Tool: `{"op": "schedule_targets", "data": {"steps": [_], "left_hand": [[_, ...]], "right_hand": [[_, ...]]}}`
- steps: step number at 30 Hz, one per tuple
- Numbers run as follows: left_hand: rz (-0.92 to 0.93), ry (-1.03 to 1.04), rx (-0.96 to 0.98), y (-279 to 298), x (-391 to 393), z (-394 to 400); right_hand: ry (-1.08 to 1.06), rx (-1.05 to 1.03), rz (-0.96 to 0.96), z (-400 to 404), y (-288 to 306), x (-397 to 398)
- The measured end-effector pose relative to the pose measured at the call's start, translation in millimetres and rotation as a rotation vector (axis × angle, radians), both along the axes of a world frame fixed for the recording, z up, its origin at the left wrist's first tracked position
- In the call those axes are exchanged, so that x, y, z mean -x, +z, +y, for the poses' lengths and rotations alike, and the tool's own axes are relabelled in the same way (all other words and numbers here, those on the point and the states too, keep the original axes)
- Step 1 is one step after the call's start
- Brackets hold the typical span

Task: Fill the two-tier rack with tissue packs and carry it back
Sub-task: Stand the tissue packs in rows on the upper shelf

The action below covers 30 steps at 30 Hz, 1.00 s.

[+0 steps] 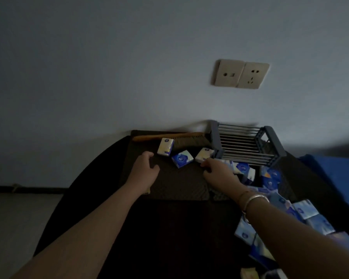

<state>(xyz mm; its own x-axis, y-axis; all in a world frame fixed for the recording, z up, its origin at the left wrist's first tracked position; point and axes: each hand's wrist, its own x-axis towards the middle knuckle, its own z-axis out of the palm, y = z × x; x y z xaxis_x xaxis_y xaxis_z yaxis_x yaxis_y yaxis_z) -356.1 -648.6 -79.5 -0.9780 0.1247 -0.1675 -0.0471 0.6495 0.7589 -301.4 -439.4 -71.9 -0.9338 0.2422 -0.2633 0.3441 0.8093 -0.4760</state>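
The grey two-tier rack (248,144) with metal bars stands at the far right of a dark table, against the wall. Three loose tissue packs lie left of it: a white one (165,147), a blue one (182,158) and a white one (205,154) by the rack's corner. My left hand (146,168) hovers just left of the packs, fingers loosely curled, holding nothing. My right hand (218,171) reaches to the white pack by the rack, fingertips at its near edge; whether it grips is unclear. Several blue packs (270,182) lie under and in front of the rack.
A wooden-handled brush (169,136) lies along the wall behind the packs. More tissue packs (306,212) are heaped at the right, beside a blue surface (340,178). Two wall sockets (241,74) sit above the rack. The dark table (169,218) has a rounded left edge.
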Motion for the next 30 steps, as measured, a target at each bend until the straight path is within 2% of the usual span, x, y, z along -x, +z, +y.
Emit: {"op": "schedule_targets", "data": {"steps": [5,10,16,18,20,23,25,27,30], "left_hand": [[-0.024,-0.040,0.054,-34,66,29],[-0.067,-0.040,0.012,-66,127,66],[-0.077,-0.044,0.071,-104,161,92],[-0.074,-0.012,0.002,-109,160,90],[-0.135,0.075,-0.160,-104,153,86],[-0.312,0.147,-0.304,-92,140,84],[-0.604,0.148,-0.459,-87,133,84],[-0.864,0.101,-0.687,-79,125,83],[-0.961,0.069,-0.805,-76,121,79]], "right_hand": [[0.015,-0.035,0.021,4,-48,55],[0.008,-0.157,-0.003,5,-81,100],[0.004,-0.218,0.015,-1,-108,126],[-0.001,-0.197,0.055,-2,-115,124],[-0.032,-0.103,0.148,-1,-118,119],[-0.100,0.304,0.320,4,-114,111],[-0.044,0.523,0.333,6,-109,108],[0.052,0.615,0.268,6,-106,107],[0.121,0.511,0.204,13,-99,103]]}}
